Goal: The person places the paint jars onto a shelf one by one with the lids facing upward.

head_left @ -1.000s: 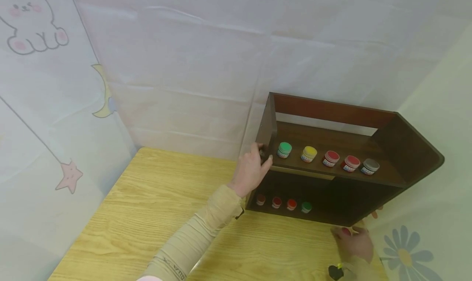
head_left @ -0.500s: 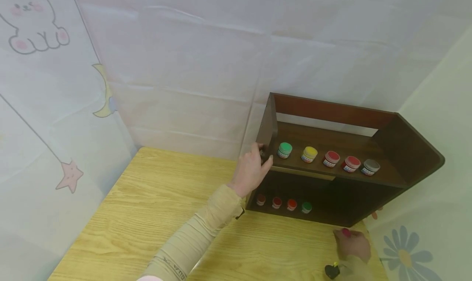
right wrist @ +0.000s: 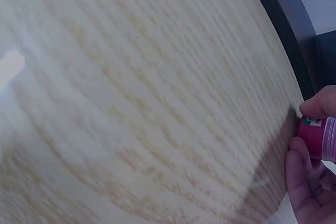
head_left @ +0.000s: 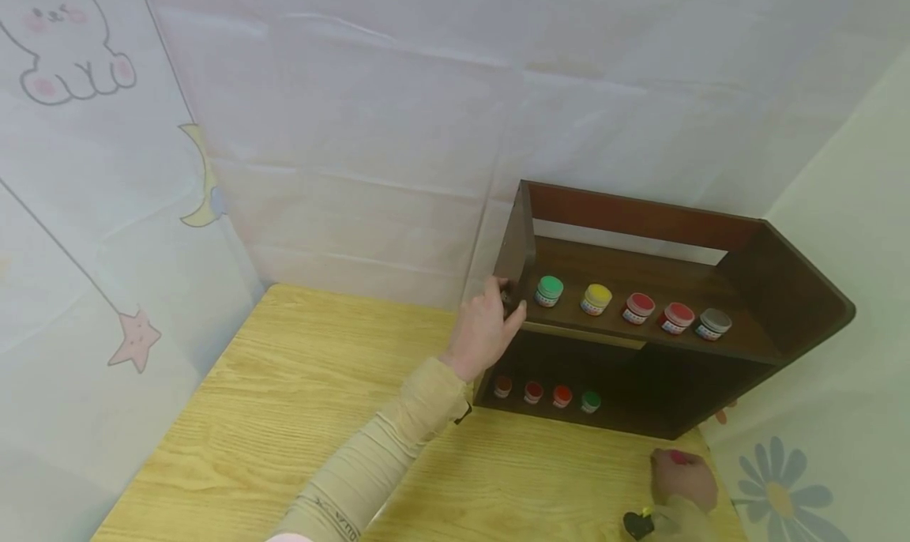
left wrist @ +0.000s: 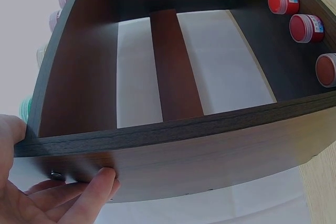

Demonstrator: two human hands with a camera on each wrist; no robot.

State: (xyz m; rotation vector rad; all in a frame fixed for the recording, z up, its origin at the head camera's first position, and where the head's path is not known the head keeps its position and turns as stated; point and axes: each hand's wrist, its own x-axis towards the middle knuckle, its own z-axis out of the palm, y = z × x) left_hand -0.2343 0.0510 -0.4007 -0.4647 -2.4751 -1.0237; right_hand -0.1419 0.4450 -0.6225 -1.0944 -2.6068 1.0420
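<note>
My left hand (head_left: 482,329) grips the left side panel of a dark brown two-tier wooden shelf (head_left: 515,250). In the left wrist view, the thumb lies at the panel's front edge and the fingers press its outer face. Close to that hand, a green-lidded paint jar (head_left: 550,291) stands on the upper tier. My right hand (head_left: 684,480) is low over the table, in front of the shelf's right end. It pinches a magenta paint jar (right wrist: 314,137) between thumb and fingers, partly hidden by the hand in the head view.
A yellow jar (head_left: 596,299), two red jars and a grey jar (head_left: 713,324) share the upper tier. Several reddish jars and a dark green jar (head_left: 590,401) line the lower tier's front. The wood-grain table (head_left: 284,400) meets printed cloth walls (head_left: 355,131) behind and beside it.
My right hand has drawn slightly back from the shelf with the magenta jar and turned, so less of the jar shows. The left hand keeps its hold on the side panel.
</note>
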